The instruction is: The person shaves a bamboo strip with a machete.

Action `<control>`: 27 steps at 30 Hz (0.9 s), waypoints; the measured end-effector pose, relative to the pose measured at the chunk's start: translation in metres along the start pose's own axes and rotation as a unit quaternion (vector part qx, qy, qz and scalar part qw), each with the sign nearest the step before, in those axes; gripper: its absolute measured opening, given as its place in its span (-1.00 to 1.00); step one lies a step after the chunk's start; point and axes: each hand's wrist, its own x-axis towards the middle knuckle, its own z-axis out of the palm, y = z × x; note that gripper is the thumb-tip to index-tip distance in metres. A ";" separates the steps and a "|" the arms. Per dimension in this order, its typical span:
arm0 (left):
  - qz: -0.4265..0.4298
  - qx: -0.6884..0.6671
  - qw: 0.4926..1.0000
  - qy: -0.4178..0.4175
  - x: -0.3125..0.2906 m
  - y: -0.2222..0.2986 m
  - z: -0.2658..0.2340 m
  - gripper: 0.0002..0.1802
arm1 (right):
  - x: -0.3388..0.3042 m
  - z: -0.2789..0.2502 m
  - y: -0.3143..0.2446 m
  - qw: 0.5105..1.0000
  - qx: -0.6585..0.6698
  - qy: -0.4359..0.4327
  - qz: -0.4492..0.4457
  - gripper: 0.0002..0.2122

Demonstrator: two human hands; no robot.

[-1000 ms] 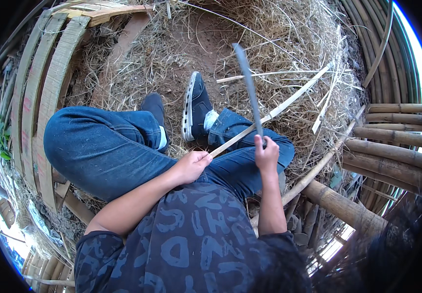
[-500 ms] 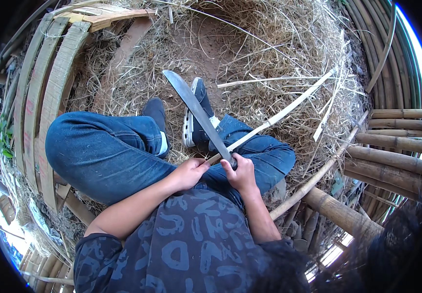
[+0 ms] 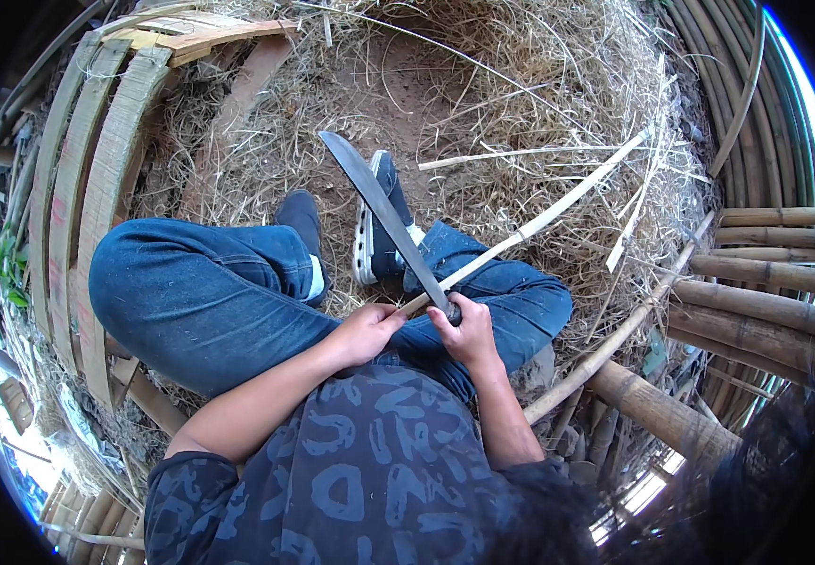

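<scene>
My right hand (image 3: 466, 330) is closed around the dark handle of a machete (image 3: 376, 208), whose long grey blade points up and to the left, over my shoe. In my left hand (image 3: 370, 332) is the near end of a pale bamboo strip (image 3: 539, 224), pinched between thumb and fingers. The strip runs up and to the right across my right leg, its far end over the shavings. Close to the machete's handle, the blade crosses over the strip. Whether its edge bites into the strip I cannot tell.
Loose shavings (image 3: 530, 85) cover the ground ahead, with a thin split strip (image 3: 511, 156) among them. Wooden slats (image 3: 111, 179) stand at my left. Bamboo poles (image 3: 756, 306) are stacked at my right, and a long pole (image 3: 605, 353) slants beside my right knee.
Both hands keep their grips in almost the same place. The machete's tip has shifted very slightly to the right and up.
</scene>
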 end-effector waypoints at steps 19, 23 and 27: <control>-0.002 0.000 1.000 0.002 -0.007 -0.005 -0.002 -0.65 | -0.015 0.010 -0.010 0.994 -0.105 -0.012 0.015 -0.55; 0.035 0.017 0.999 0.015 -0.006 -0.007 -0.003 -0.62 | -0.006 0.007 -0.012 0.988 -0.154 0.007 -0.031 -0.52; 0.050 -0.006 0.998 0.036 -0.002 -0.012 0.001 -0.64 | 0.000 -0.001 -0.006 0.978 -0.196 -0.001 -0.075 -0.50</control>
